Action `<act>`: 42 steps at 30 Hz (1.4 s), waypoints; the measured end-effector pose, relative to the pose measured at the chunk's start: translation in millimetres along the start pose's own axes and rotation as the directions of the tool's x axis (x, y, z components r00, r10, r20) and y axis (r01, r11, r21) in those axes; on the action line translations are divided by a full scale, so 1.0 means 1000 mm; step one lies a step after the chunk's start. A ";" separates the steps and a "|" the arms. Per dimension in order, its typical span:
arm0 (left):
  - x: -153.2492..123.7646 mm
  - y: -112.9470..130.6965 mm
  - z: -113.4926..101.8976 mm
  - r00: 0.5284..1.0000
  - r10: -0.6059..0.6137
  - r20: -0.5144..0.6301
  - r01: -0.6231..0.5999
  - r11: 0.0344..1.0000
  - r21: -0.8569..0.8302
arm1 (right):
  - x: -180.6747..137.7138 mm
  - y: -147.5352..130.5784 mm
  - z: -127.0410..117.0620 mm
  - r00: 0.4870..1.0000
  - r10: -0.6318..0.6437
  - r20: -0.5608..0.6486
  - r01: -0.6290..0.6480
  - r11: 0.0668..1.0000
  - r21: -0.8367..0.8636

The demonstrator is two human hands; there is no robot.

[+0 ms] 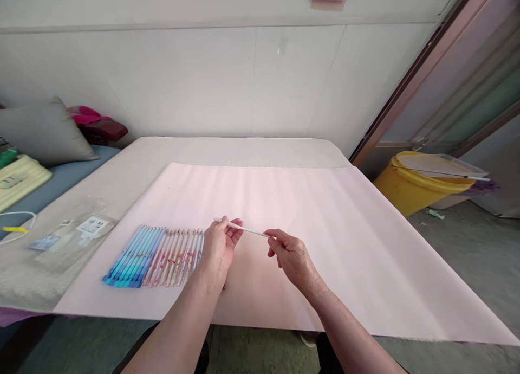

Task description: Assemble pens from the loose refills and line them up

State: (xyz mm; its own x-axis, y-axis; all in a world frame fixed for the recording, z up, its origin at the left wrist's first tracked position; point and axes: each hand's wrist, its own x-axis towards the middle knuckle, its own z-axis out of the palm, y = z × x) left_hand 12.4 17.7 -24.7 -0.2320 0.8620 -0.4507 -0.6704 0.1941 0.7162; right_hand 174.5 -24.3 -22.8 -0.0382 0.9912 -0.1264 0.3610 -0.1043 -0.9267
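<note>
My left hand (220, 245) pinches a slim white pen (236, 226) between thumb and fingers, its pointed end towards the left. From the pen's other end a thinner white length runs right to my right hand (290, 253), whose thumb and forefinger are closed on its end. Whether this thin length is a refill or part of the barrel, I cannot tell. Left of my left hand lies a row of blue pens (132, 257), side by side, tips away from me. Next to them are several pink-and-white patterned pens (173, 257), partly hidden behind my left hand and forearm.
Pale pink paper (325, 211) covers much of the table. Clear plastic packaging (77, 238) with labels lies at the left. Beyond it are a grey cushion (44, 133) and a cream-coloured item (22, 180). A yellow bin (410, 192) stands on the floor at right.
</note>
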 end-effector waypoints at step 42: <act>-0.038 -0.047 0.007 0.923 -0.369 0.109 0.315 0.888 0.334 | 0.013 0.012 0.007 0.959 0.278 0.051 -0.254 0.769 0.587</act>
State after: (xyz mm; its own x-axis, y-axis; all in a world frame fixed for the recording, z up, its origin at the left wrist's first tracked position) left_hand 58.3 -20.6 -37.7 0.1101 0.7752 -0.6221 -0.4328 0.6008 0.6721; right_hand 172.0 -13.3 -37.8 0.0164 0.9177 -0.3969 -0.2595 -0.3794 -0.8881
